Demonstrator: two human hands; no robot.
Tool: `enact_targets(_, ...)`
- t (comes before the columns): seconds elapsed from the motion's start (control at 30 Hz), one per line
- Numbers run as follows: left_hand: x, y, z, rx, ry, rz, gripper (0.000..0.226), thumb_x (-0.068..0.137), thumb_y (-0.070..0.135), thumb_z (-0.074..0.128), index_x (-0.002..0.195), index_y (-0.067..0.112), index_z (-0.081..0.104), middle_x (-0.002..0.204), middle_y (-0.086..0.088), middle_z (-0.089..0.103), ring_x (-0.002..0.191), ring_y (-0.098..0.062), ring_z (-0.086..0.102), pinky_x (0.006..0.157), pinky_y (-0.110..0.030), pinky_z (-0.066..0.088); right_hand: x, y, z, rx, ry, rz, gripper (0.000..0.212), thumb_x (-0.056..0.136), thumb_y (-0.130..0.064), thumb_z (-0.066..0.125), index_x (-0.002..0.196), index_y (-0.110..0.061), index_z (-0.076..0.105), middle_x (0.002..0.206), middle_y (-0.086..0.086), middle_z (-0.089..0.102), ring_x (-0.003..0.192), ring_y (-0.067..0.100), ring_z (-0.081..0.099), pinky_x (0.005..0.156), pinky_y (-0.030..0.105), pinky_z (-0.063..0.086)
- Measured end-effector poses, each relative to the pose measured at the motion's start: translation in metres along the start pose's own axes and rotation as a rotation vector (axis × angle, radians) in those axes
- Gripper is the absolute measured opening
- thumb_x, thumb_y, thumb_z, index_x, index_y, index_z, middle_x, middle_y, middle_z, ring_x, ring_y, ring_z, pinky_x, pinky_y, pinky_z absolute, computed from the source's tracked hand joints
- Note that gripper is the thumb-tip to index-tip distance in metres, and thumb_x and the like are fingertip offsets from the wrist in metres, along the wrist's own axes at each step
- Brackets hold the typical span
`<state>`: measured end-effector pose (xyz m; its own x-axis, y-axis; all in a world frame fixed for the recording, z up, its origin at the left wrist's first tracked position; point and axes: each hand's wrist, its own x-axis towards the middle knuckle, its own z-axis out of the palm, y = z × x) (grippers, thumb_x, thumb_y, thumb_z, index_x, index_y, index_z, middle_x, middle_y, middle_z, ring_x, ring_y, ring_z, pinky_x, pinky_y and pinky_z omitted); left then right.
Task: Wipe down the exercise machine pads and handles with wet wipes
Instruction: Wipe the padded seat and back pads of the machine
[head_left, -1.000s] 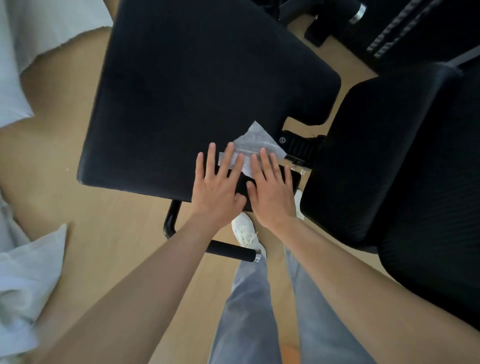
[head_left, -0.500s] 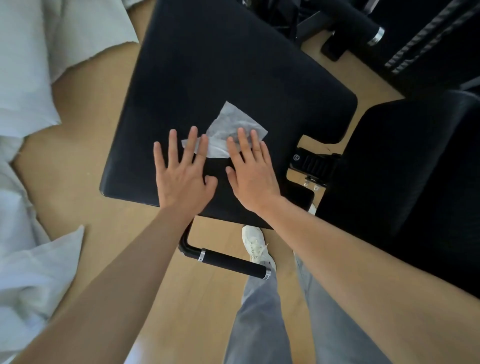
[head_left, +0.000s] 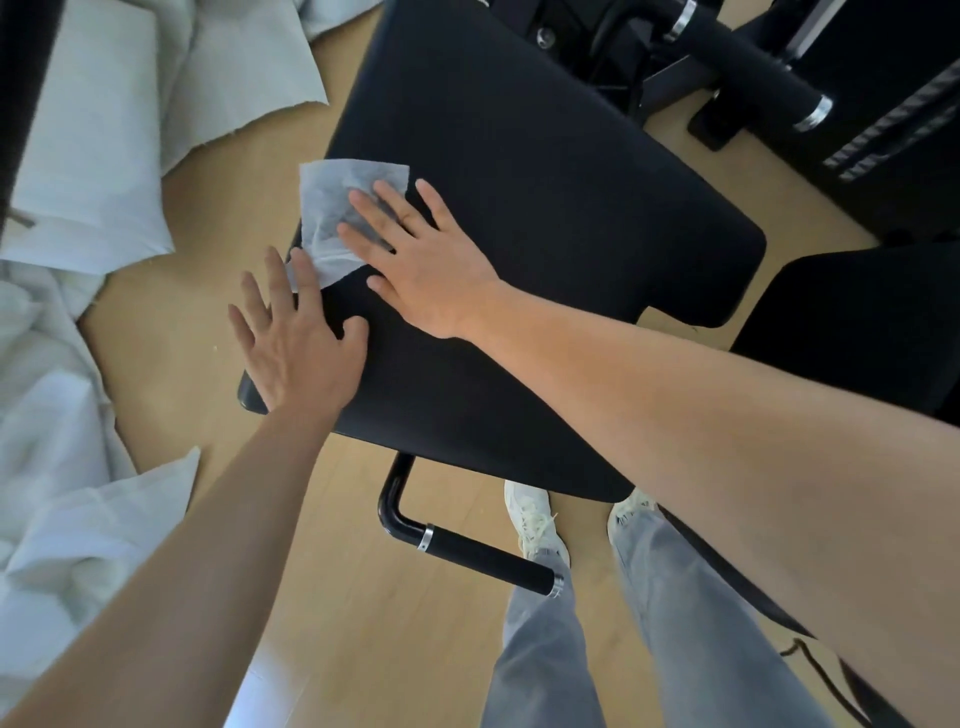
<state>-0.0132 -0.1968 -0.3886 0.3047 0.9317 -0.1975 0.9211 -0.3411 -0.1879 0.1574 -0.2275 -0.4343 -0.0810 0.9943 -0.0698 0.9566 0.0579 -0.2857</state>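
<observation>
A large black seat pad (head_left: 545, 208) of the exercise machine fills the middle of the head view. A white wet wipe (head_left: 332, 208) lies flat on the pad near its left edge. My right hand (head_left: 415, 260) lies flat with spread fingers, pressing on the wipe's right part. My left hand (head_left: 296, 343) lies flat at the pad's left edge, its fingertips touching the wipe's lower corner. A black handle (head_left: 483, 558) with chrome rings sticks out below the pad's near edge.
White cloth sheets (head_left: 78, 156) cover the wooden floor on the left. A second black pad (head_left: 857, 322) stands at the right. Black machine frame parts and a foam roller (head_left: 753, 67) lie beyond the pad. My legs and white shoes (head_left: 535, 519) stand below the pad.
Both hands have slid the wipe from the pad's near right part across to its left edge. The view has shifted, with the pad further right in the frame.
</observation>
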Motion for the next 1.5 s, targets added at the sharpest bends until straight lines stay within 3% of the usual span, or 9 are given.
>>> enact_targets(0.13,-0.01,0.022,-0.001,-0.025,0.046,0.091,0.083,0.093,0.036,0.052,0.163,0.013,0.012,0.172,-0.011,0.005,0.157,-0.037,0.005,0.128,-0.052,0.009,-0.022,0.006,0.003,0.041,0.021,0.093,0.061,0.108,-0.044,0.025,0.163,-0.022,0.01,0.17,0.009,0.004,0.157,0.029,0.002,0.125,0.055,0.004)
enact_targets(0.27,-0.026,0.049,0.007,-0.058,0.165,0.425,0.065,0.091,0.018,0.057,0.154,0.008,0.039,0.164,-0.014,0.032,0.151,-0.036,0.027,0.122,-0.049,0.029,-0.069,-0.002,0.018,0.132,0.04,0.282,0.065,0.105,-0.045,0.036,0.162,-0.019,0.018,0.169,0.013,0.01,0.156,0.031,0.011,0.125,0.052,0.014)
enact_targets(0.37,-0.034,0.066,0.012,-0.082,0.094,0.553,0.06,0.092,0.016,0.057,0.15,0.005,0.046,0.158,-0.013,0.043,0.149,-0.03,0.033,0.119,-0.045,0.033,-0.107,-0.009,0.025,0.189,0.046,0.406,0.064,0.103,-0.041,0.045,0.159,-0.016,0.027,0.167,0.014,0.022,0.15,0.032,0.027,0.121,0.05,0.026)
enact_targets(0.6,-0.079,0.089,0.028,-0.059,-0.096,0.819,0.051,0.098,0.029,0.043,0.144,0.011,0.055,0.158,-0.009,0.045,0.15,-0.026,0.034,0.12,-0.046,0.036,-0.197,-0.03,0.044,0.347,0.067,0.617,0.047,0.097,-0.025,0.056,0.143,-0.012,0.051,0.147,0.013,0.05,0.127,0.026,0.05,0.105,0.042,0.048)
enact_targets(0.73,-0.093,0.084,0.044,-0.093,-0.059,0.868,0.036,0.102,0.028,0.05,0.13,0.013,0.067,0.149,-0.009,0.056,0.145,-0.027,0.043,0.116,-0.046,0.041,-0.216,-0.028,0.058,0.444,0.203,0.6,0.033,0.096,-0.017,0.053,0.126,-0.008,0.063,0.13,0.014,0.058,0.115,0.026,0.054,0.093,0.04,0.055)
enact_targets(0.9,-0.072,0.067,0.048,-0.166,0.108,0.774,0.012,0.096,0.019,0.069,0.104,0.013,0.076,0.132,-0.009,0.067,0.13,-0.028,0.057,0.105,-0.045,0.05,-0.185,-0.015,0.066,0.467,0.302,0.446,0.04,0.089,-0.006,0.068,0.129,-0.003,0.065,0.135,0.016,0.058,0.123,0.029,0.052,0.099,0.04,0.054)
enact_targets(1.03,-0.038,0.048,0.034,-0.236,0.201,0.605,0.017,0.099,0.02,0.066,0.112,0.012,0.071,0.134,-0.011,0.064,0.129,-0.029,0.057,0.107,-0.046,0.048,-0.139,-0.003,0.057,0.405,0.325,0.338,0.046,0.089,-0.01,0.067,0.134,-0.006,0.062,0.142,0.016,0.054,0.13,0.032,0.05,0.101,0.045,0.052)
enact_targets(1.27,0.02,0.019,0.008,-0.243,0.269,0.355,0.037,0.101,0.03,0.061,0.135,0.014,0.063,0.153,-0.01,0.051,0.146,-0.029,0.041,0.117,-0.049,0.039,-0.048,0.012,0.031,0.305,0.348,0.214,0.053,0.087,-0.01,0.075,0.137,-0.008,0.059,0.15,0.016,0.049,0.142,0.032,0.042,0.113,0.046,0.044)
enact_targets(1.5,0.057,0.031,-0.008,-0.1,0.3,0.17,0.048,0.105,0.038,0.049,0.147,0.015,0.051,0.162,-0.011,0.038,0.151,-0.037,0.029,0.119,-0.051,0.027,0.001,0.036,0.001,0.07,0.207,0.179,0.062,0.102,-0.037,0.048,0.159,-0.023,0.028,0.168,0.008,0.019,0.157,0.025,0.011,0.126,0.053,0.005)
